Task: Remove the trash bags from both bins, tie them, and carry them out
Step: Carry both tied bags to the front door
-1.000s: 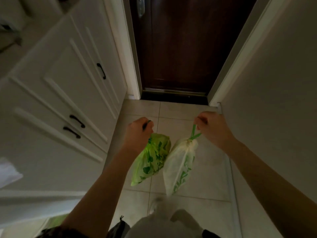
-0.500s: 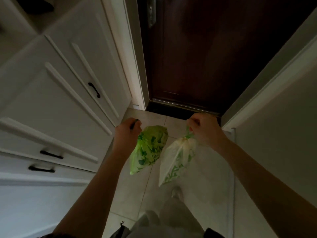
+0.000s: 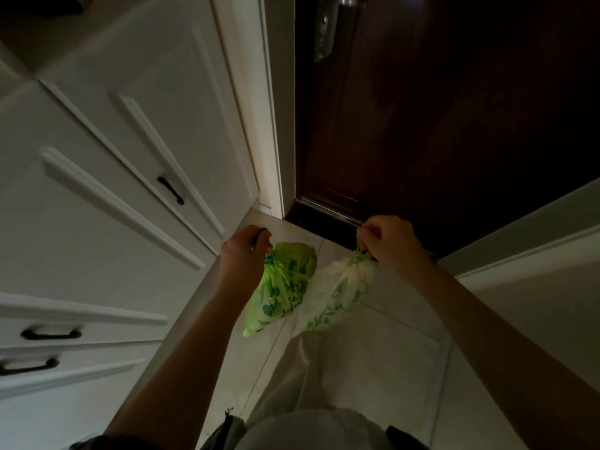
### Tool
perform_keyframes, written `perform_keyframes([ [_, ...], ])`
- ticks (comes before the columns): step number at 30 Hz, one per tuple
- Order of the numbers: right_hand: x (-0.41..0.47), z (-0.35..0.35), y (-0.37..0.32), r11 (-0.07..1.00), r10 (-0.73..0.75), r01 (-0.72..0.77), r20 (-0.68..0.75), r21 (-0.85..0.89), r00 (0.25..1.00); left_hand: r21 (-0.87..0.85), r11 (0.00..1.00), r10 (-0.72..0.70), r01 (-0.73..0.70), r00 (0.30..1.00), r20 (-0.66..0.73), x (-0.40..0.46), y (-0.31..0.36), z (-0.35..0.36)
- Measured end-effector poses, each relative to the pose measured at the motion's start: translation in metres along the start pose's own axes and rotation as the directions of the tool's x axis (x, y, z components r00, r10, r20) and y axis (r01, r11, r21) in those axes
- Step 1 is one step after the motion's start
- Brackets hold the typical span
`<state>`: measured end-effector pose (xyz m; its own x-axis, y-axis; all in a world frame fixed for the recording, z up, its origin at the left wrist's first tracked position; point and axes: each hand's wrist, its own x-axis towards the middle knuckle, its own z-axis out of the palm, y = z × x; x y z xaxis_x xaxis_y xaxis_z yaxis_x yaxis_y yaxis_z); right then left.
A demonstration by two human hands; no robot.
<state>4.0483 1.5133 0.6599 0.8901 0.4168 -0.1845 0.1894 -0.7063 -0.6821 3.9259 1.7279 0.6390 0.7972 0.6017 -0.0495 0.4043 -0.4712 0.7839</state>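
Two steps are looking finished, one is remaining. Filling the view ahead, the dark door [image 3: 438, 125] is standing shut, its handle [image 3: 328, 24] untouched, so carrying out is still pending. Hanging just before it, touching each other, the green bag [image 3: 282, 284] and white bag [image 3: 337, 293] are bunched closed. The left hand [image 3: 243, 251] and right hand [image 3: 389, 245] are each fisting one bag's neck.

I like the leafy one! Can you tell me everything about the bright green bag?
The bright green bag is thin, crinkly plastic printed with darker green leaf shapes. Its top is gathered shut, and the left hand grips it there. It hangs full and slanted above the tiled floor, its side against the white bag, in front of the closed dark door.
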Motion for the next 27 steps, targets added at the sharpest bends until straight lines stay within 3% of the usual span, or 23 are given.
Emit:
perform_keyframes([
  [9, 0.095, 0.010, -0.004, 0.999, 0.010, -0.006, 0.110, -0.040, 0.994, -0.049, 0.987, -0.148, 0.150, 0.988, 0.050, 0.065, -0.017, 0.018],
  [16, 0.150, 0.034, -0.011, 1.000, 0.025, -0.026, 0.180, 0.006, 0.983, -0.012, 0.945, -0.328, 0.327, 0.945, -0.009, 0.089, -0.026, 0.031],
  [23, 0.221, 0.054, 0.006, 0.994, -0.007, -0.019, 0.232, 0.110, 0.973, -0.148, 0.849, -0.519, 0.506, 0.852, -0.067, 0.110, -0.043, 0.070],
  [27, 0.262, 0.063, 0.014, 0.992, -0.086, 0.045, 0.361, 0.122, 0.929, -0.367, 0.722, -0.666, 0.586, 0.733, -0.139, 0.122, -0.049, 0.102],
])
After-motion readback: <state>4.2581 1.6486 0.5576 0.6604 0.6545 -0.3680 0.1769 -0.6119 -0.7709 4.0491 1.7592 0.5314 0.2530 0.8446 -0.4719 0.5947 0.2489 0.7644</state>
